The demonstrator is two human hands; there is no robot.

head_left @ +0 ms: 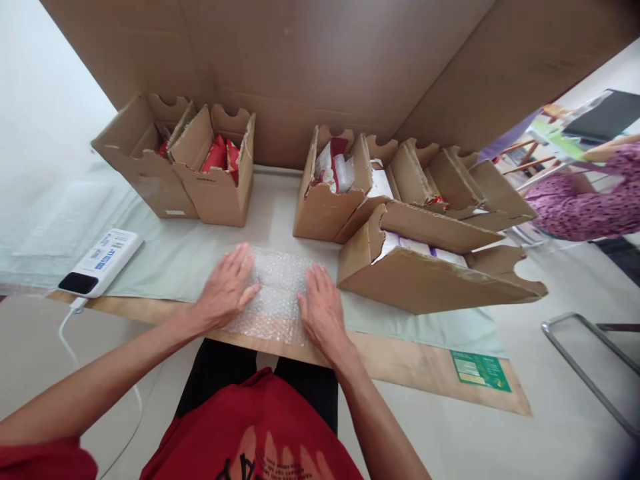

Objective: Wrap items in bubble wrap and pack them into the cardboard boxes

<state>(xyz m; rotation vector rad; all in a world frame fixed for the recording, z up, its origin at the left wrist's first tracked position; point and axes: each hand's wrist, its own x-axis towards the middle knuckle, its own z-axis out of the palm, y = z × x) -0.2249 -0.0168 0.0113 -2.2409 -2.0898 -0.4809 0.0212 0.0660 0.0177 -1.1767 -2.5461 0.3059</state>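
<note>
A sheet of clear bubble wrap (275, 293) lies flat at the front of the table, its near end reaching the wooden edge. On its left side rests my left hand (230, 283), palm down with the fingers stretched out and the thumb apart. My right hand (323, 303) lies on the right side of the sheet, also flat with fingers extended. Neither hand grips anything. Just right of my right hand is a long cardboard box (400, 283) lying low, with white and purple packs (417, 248) inside.
Two cardboard bins (220, 200) with red packets stand at the back left. More cardboard bins (325, 213) line the back right, before a tall cardboard panel (280, 80). A white power bank (103, 260) with a cable lies left. Another person (585, 193) sits at far right.
</note>
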